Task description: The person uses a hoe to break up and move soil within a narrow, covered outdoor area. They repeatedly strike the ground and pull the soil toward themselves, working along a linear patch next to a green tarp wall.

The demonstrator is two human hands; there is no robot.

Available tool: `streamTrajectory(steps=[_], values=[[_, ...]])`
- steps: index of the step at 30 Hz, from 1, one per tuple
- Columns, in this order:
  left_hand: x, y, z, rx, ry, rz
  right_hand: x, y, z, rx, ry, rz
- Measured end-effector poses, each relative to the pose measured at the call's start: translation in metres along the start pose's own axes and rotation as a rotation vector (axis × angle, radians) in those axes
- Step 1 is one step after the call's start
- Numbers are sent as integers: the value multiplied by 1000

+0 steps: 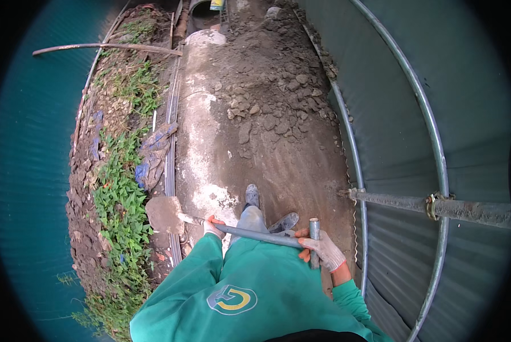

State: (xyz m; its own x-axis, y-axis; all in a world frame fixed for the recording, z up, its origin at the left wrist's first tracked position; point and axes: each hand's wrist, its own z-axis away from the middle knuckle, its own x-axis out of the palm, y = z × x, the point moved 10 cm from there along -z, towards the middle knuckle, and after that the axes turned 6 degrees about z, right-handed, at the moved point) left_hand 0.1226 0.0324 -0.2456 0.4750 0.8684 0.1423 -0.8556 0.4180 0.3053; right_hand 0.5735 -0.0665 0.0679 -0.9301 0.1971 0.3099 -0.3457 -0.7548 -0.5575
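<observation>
Daylight: soft, even, moderately bright; direction cannot be told.
Pale patch (214,195): brightest spot, close to washed out.
Soil (284,102): dull, low contrast, faint shadows between clods.
Drum (203,16): interior in deep shade.
Right wall (483,114): dim, darker toward the rim.
Left sheet (33,171): detail fading outward.
Pipe (432,122): pale sheen, bowed by the lens.
Shovel (255,234): outline clear, fine detail soft.
Jacket (267,302): evenly lit, gentle fold shadows.
Corners: black, cut off by the fisheye circle.
</observation>
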Motion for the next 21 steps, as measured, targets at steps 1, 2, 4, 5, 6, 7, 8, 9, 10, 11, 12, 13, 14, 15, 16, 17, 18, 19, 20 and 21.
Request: streamTrajectory(steps=[1,2,4,5,6,7,8,9,10,11,12,13,14,15,16,17,18,19,20,21], values=[[22,-11,-4,11,-7,-77,-12,18,10,-12,39,-65],[45,-24,-8,23,-18,-150,-25,41,18,20,120,-153],[82,-67,-22,-86,8,-298,-42,79,30,12,243,-352],[106,-94,-31,-135,-25,-379,-48,98,32,26,298,-451],[121,-118,-42,-154,-16,-438,-49,118,34,44,351,-547],[137,-148,-51,-205,-51,-536,-49,137,35,58,411,-641],[148,-178,-64,-234,-13,-621,-52,152,32,46,484,-704],[159,-211,-74,-269,-52,-751,-50,168,33,38,563,-766],[166,-243,-82,-268,-113,-911,-45,183,36,23,626,-837],[166,-280,-88,-340,-124,-952,-44,201,38,65,689,-834],[157,-316,-91,-393,-107,-1021,-43,218,41,91,741,-837],[148,-352,-94,-427,-110,-1061,-45,236,42,111,811,-839],[127,-386,-92,-522,-47,-1065,-44,261,53,205,917,-834],[108,-416,-93,-509,-19,-1142,-46,286,64,296,1042,-827],[91,-447,-92,-526,-48,-1159,-50,299,69,192,1123,-870],[71,-473,-92,-516,-55,-1189,-51,317,73,198,1094,-904],[43,-494,-93,-598,0,-1361,-56,335,78,206,1069,-937],[24,-518,-94,-635,-7,-1357,-56,351,81,213,1044,-976],[4,-532,-95,-658,13,-1355,-51,365,79,224,1016,-1018],[-11,-542,-100,-696,26,-1380,-49,379,84,269,1059,-1040]])
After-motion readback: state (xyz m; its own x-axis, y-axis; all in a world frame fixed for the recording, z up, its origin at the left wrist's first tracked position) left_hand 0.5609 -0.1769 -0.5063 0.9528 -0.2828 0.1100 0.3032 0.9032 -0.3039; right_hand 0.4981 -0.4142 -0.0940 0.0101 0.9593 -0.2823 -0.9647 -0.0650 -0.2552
